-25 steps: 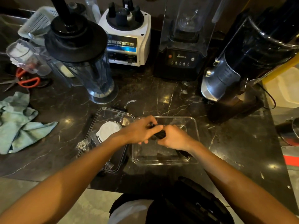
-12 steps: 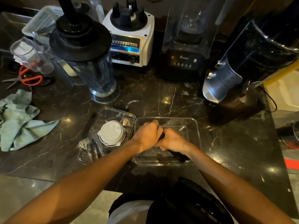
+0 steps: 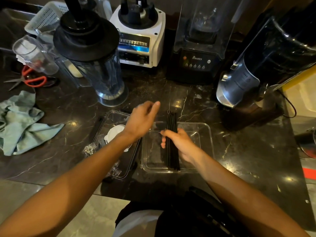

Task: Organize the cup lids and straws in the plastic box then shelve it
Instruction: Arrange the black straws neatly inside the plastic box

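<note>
Straw step: right hand [image 3: 182, 144], fingers closed round the bundle of thin black straws [image 3: 171, 124], holds it over the clear rectangular plastic box [image 3: 207, 134]; left hand [image 3: 141, 121] hovers loose, empty; next, lay bundle flat inside.

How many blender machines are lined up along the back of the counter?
3. A white blender base stands at back centre, a black blender with a clear cover right of it, and a silver and black machine far right. Others may sit beyond the frame.
</note>
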`<state>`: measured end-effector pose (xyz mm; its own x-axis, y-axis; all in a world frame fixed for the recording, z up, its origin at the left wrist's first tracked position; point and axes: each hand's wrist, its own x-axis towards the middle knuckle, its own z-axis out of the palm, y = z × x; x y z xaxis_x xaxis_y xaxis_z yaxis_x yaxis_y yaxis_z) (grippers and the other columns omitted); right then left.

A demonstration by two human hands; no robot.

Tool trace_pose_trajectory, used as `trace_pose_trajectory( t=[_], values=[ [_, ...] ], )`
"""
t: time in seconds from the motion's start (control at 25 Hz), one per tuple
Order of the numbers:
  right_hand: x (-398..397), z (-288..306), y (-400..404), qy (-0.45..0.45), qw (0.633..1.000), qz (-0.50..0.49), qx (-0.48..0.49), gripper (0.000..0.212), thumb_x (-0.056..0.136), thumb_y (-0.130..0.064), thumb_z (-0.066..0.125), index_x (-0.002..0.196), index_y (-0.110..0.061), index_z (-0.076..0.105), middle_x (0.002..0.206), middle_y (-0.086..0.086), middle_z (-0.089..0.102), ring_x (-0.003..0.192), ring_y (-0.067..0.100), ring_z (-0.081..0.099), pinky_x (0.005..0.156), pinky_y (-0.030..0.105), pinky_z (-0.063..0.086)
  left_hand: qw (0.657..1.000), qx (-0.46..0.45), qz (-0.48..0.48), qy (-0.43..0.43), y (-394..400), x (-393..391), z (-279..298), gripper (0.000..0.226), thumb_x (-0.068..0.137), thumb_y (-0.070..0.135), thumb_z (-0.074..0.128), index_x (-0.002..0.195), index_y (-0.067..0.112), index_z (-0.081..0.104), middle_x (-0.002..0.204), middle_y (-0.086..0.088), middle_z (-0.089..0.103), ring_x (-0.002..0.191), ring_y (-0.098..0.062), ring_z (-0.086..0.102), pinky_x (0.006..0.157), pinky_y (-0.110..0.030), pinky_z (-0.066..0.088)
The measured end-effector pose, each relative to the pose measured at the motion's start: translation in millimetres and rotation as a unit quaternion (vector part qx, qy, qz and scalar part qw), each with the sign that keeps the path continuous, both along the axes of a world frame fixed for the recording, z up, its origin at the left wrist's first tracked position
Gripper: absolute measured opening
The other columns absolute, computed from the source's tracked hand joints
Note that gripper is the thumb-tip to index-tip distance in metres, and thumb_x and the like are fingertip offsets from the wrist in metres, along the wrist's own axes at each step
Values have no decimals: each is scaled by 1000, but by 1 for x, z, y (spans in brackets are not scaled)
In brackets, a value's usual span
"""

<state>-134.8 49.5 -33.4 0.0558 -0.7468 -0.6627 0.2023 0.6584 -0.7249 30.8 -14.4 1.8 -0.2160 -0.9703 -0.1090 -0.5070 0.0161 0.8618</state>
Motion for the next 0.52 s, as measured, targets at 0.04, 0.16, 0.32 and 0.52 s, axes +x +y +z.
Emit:
trace_pose_trajectory(
  t=[0.04,0.16,0.32,0.52],
  values=[
    [2,1,-1,-35,999,-28,15,19,95,-14,71,111,-4,64,74,6,67,69,19,67,75,35,58,1000,15,13,6,0,6,-2,43,107,46,42,102,11,66,87,-12,72,68,-19,69,65,-38,57],
    [11,4,-4,-93,992,-75,39,11,96,-12,68,105,-6,67,75,6,65,70,18,67,78,36,58,998,57,25,11,6,14,-15,47,107,47,42,100,9,67,86,-14,73,68,-23,71,67,-42,59],
    [11,0,-4,-114,988,-88,56,10,95,-13,69,104,-8,69,75,4,64,70,18,67,79,37,57,995,91,19,39,20,12,-23,42,108,41,42,102,8,68,83,-8,71,59,-3,65,55,-22,51],
    [13,-3,0,-90,993,-50,63,10,94,-14,70,101,-7,71,74,6,64,66,18,66,74,36,57,993,106,-3,41,22,15,-29,38,107,42,44,103,13,68,85,-4,71,65,-9,66,62,-26,52]
  ],
)
